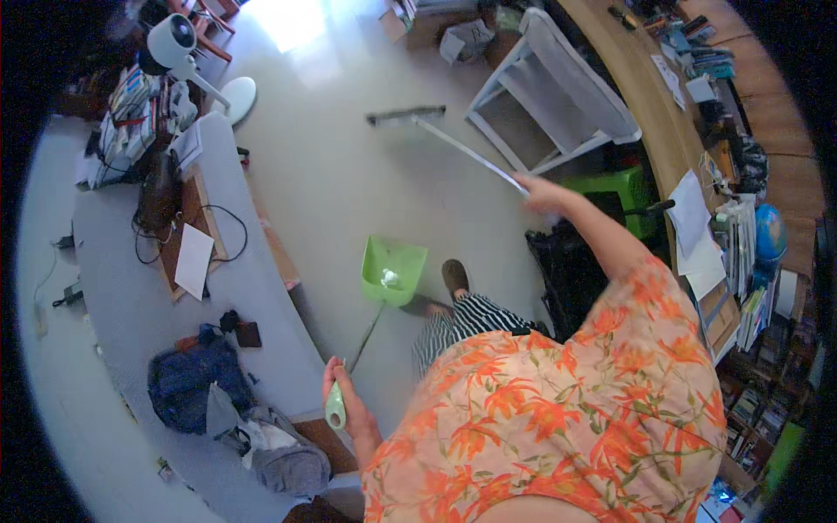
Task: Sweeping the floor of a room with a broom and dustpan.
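Note:
My left hand (pixel 348 405) is closed around the pale green handle (pixel 336 406) of a long-handled dustpan. The green dustpan (pixel 379 261) rests on the floor near my feet, with some crumpled white scraps (pixel 390 278) inside it. My right hand (pixel 546 195) grips the white pole (pixel 467 151) of a broom, its arm stretched out to the right. At the pole's far end the dark, wide broom head (pixel 405 116) lies on or just above the floor; its edges are blurred. The broom head and the dustpan are well apart.
A white-framed chair (pixel 556 91) stands ahead on the right, with a green plastic stool (pixel 614 193) behind. On my left a long desk (pixel 261 314) holds a bag (pixel 196 379) and papers. A white fan (pixel 239 98) stands beyond it. A wooden desk (pixel 660 124) runs along the right.

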Tool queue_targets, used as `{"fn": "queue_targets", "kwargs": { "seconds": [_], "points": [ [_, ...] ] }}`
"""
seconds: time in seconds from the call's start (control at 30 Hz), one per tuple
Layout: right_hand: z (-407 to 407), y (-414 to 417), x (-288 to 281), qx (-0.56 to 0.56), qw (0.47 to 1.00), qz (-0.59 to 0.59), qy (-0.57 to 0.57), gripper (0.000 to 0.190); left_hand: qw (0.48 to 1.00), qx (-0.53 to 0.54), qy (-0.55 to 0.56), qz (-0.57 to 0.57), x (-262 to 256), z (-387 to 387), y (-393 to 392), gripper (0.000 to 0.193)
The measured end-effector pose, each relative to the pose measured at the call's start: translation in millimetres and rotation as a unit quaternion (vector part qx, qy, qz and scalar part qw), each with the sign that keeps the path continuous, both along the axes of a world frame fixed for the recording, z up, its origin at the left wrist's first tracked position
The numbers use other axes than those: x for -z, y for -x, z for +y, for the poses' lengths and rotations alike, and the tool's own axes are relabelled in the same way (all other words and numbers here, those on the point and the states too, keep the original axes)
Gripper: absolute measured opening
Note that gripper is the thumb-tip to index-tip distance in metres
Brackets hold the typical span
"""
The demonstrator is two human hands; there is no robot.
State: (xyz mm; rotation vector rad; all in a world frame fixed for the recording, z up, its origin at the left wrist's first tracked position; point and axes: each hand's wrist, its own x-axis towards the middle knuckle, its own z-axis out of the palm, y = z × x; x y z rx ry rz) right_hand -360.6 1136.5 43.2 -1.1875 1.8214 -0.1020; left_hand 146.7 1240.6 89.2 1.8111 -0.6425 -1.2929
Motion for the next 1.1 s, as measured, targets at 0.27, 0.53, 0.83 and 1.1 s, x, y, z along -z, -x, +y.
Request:
{"fn": "queue_targets", "kwargs": {
  "seconds": [0.27, 0.53, 0.83, 1.1],
  "points": [
    [-22.6, -2.5, 153.0, 0.161, 0.975, -0.010, -0.156, 0.067, 1.000, 0.015, -0.016, -0.016, -17.5, -5.2, 40.8, 0.033],
    [234.0, -13.2, 19.2, 0.002, 0.955, 0.039, -0.293, 0.086, 0.999, 0.034, 0.019, 0.019, -20.4, -14.7, 76.4, 0.034],
    [191.8, 45.8, -51.2, 0.110, 0.988, -0.104, -0.005, 0.070, 0.994, 0.104, 0.000, 0.017, -30.5, -27.2, 111.6, 0.036],
    [151.1, 87.9, 87.6, 0.196, 0.967, -0.087, -0.134, 0.070, 0.991, 0.133, -0.003, -0.001, -37.4, -36.4, 125.5, 0.037]
  ]
}}
